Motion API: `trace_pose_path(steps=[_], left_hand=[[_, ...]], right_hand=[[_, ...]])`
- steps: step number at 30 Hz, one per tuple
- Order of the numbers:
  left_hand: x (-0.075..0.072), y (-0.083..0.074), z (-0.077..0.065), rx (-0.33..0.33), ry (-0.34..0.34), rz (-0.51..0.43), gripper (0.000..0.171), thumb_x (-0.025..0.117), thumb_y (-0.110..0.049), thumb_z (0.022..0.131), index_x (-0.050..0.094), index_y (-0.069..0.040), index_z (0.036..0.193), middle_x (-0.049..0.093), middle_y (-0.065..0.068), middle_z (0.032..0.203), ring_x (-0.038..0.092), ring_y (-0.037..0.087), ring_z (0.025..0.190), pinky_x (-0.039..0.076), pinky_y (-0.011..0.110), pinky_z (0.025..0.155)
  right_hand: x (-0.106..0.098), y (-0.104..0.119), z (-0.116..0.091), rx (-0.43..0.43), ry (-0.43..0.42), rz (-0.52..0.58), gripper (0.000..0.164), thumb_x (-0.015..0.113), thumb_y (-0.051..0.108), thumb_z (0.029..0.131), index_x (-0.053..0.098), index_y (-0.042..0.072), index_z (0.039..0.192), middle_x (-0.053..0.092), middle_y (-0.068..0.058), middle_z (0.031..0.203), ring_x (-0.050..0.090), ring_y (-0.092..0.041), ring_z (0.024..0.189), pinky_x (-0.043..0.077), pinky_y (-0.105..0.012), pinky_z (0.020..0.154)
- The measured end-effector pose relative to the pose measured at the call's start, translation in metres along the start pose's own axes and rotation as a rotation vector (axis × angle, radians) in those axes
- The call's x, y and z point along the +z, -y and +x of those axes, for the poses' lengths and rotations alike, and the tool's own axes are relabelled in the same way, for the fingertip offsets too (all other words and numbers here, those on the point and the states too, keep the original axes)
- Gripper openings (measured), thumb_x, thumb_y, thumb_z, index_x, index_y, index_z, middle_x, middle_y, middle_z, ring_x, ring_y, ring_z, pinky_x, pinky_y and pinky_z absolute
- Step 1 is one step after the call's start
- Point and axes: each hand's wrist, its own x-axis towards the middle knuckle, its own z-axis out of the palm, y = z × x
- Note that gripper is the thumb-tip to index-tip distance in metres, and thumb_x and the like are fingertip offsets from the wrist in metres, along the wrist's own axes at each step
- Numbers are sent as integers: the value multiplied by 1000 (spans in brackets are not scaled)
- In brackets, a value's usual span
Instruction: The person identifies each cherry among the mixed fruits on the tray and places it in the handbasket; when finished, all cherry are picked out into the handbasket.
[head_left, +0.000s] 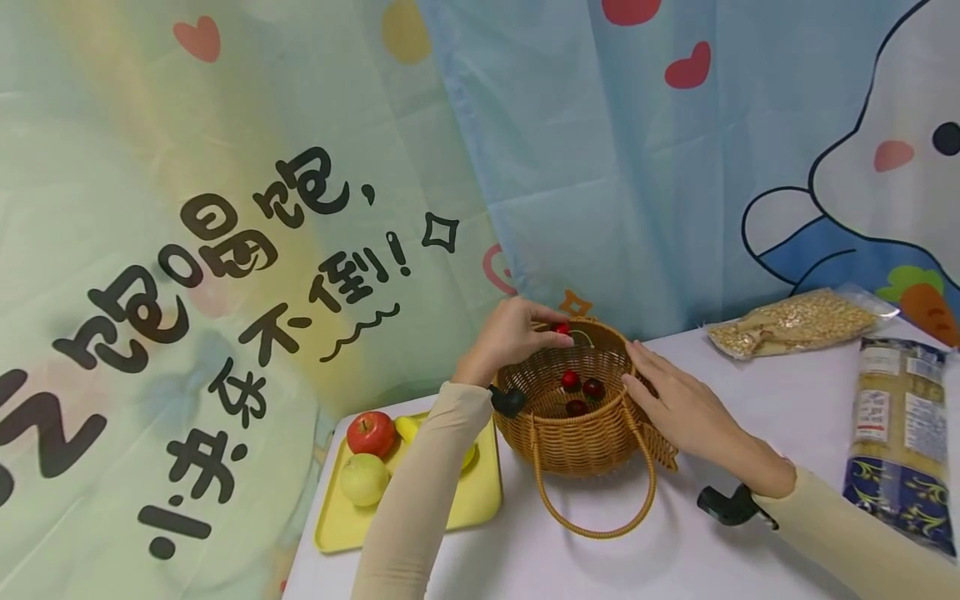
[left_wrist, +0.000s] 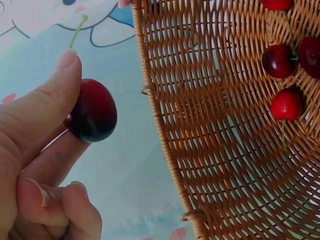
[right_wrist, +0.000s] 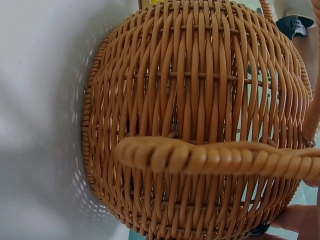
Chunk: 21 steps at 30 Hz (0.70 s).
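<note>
Thumb and fingers of my left hand [head_left: 506,337] pinch a dark red cherry [left_wrist: 95,111] with a green stem. In the head view it is over the back left rim of a brown wicker basket [head_left: 585,446]. Several more cherries [left_wrist: 287,104] lie inside the basket, some with stems showing. My right hand [head_left: 678,408] rests against the basket's right rim, its fingers nearly straight. The basket's handle [head_left: 596,533] is folded down toward the front. The right wrist view is filled mostly by the woven side, with part of the right hand [right_wrist: 297,217] at the lower right corner.
Left of the basket, a yellow tray [head_left: 483,500] holds a red apple [head_left: 371,434], a pale green round fruit [head_left: 365,479] and bananas [head_left: 407,428], partly behind the left sleeve. At right lie a clear bag of grains [head_left: 802,321] and a blue-patterned package [head_left: 898,433]. A printed curtain hangs behind.
</note>
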Motion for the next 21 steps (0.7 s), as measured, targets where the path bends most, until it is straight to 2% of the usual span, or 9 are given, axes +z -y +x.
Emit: trace_pose_path(steps=[2,4,7,9,14,21], left_hand=[[2,0,2,-7,8,4,39,72,-50,76,71,-31,111,71,-11,110,61,9,72,44,25,62],[4,0,5,-15,21,4,39,72,-50,76,71,-32,110,70,-12,112,65,8,94,49,25,71],[8,1,8,-12,38,5,36,74,-46,76,72,-31,109,70,-11,112,65,9,102,53,28,80],[11,2,11,1,53,9,36,74,-44,77,72,-29,109,71,-11,110,65,8,102,53,27,82],[16,3,15,26,116,-2,39,74,-44,77,72,-24,110,72,-10,107,65,3,96,53,22,77],[23,4,20,66,189,-33,40,75,-42,76,72,-24,111,72,-7,110,64,2,94,49,18,70]], right_hand=[[0,0,0,-1,-3,1,65,26,50,101,17,10,152,19,-19,157,29,-45,138,28,-64,104],[0,1,-1,2,-4,1,65,26,49,101,17,10,152,19,-19,157,29,-45,138,28,-64,104],[0,1,-1,9,1,0,65,26,50,101,16,11,152,19,-18,157,28,-44,138,28,-64,104],[-1,2,0,13,5,-2,65,26,50,101,15,11,152,18,-18,157,28,-44,139,27,-64,105],[-2,2,0,20,12,-1,65,26,50,101,14,12,153,17,-17,158,27,-44,139,27,-64,105],[-1,1,-1,11,11,6,65,27,50,101,15,11,152,18,-18,157,27,-43,139,27,-63,106]])
